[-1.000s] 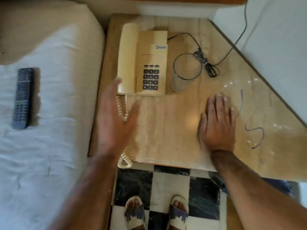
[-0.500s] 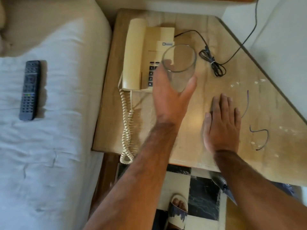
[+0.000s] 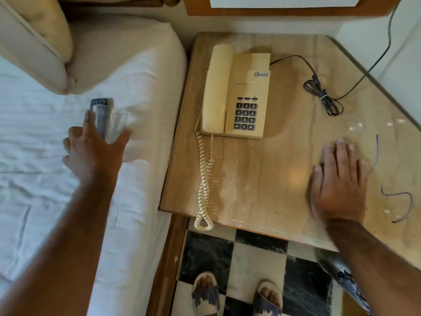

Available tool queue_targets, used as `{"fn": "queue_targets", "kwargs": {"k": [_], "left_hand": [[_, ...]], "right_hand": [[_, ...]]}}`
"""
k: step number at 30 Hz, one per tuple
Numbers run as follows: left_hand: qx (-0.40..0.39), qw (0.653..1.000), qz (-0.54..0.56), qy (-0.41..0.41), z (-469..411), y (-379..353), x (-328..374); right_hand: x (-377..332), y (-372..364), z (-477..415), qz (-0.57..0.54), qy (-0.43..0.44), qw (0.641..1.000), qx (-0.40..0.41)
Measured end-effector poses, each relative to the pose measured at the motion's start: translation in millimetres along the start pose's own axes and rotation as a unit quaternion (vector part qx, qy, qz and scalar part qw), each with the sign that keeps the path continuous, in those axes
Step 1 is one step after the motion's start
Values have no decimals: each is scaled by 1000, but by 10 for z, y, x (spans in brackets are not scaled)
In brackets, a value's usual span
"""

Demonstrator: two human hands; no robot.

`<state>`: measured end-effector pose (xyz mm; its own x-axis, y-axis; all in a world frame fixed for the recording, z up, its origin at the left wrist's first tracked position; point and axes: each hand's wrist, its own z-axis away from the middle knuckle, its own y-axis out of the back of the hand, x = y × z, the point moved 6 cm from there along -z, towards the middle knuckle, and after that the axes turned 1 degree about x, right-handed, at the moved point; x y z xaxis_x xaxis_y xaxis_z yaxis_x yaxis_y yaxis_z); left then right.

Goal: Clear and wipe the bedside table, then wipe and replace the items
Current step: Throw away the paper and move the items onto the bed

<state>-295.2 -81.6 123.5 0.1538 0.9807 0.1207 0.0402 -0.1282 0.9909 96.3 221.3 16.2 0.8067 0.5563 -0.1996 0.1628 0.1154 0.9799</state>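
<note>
Gripping the clear glass [image 3: 115, 125] between thumb and fingers, my left hand [image 3: 95, 156] holds it over the white bed [image 3: 34, 137], right above the dark remote [image 3: 99, 103] lying on the sheet; I cannot tell whether they touch. On the bedside table [image 3: 250, 190] the beige telephone [image 3: 239, 92] sits toward the back, its coiled cord [image 3: 205, 179] hanging over the front edge. A bundled black cable [image 3: 323, 96] lies beside it. My right hand [image 3: 339, 181] rests flat, fingers straight, holding nothing, near a thin wire [image 3: 409, 201].
</note>
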Motion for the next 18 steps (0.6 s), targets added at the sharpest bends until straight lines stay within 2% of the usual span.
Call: {"fn": "queue_targets", "kwargs": {"k": [4,5,7,9,11,13,15,16,18], "left_hand": [[20,999,-43,-3,11,-31,-8],[41,998,-30,-28,81,-13,68],[64,988,41,-137,332,9,350],[18,964,152,-217,612,-61,635],[-80,941,250,-213,734,-215,933],[-148,924,307,-174,664,-393,1219],[-217,901,359,-113,497,-579,1460],[-252,887,375,-92,427,-678,1572],[-304,875,366,-92,386,-842,1787]], "right_hand": [[-26,-17,-10,-7,0,1000,4],[-32,-25,-17,-9,0,1000,3],[-15,-13,-9,-10,-5,1000,-10],[-44,60,-10,-28,-2,1000,-6],[-203,193,-106,-61,34,997,26],[-522,320,-345,-133,60,988,57],[-914,314,-609,-276,18,961,28],[-1095,263,-728,-353,-25,935,-3],[-1385,95,-892,-490,-128,859,-74]]}}
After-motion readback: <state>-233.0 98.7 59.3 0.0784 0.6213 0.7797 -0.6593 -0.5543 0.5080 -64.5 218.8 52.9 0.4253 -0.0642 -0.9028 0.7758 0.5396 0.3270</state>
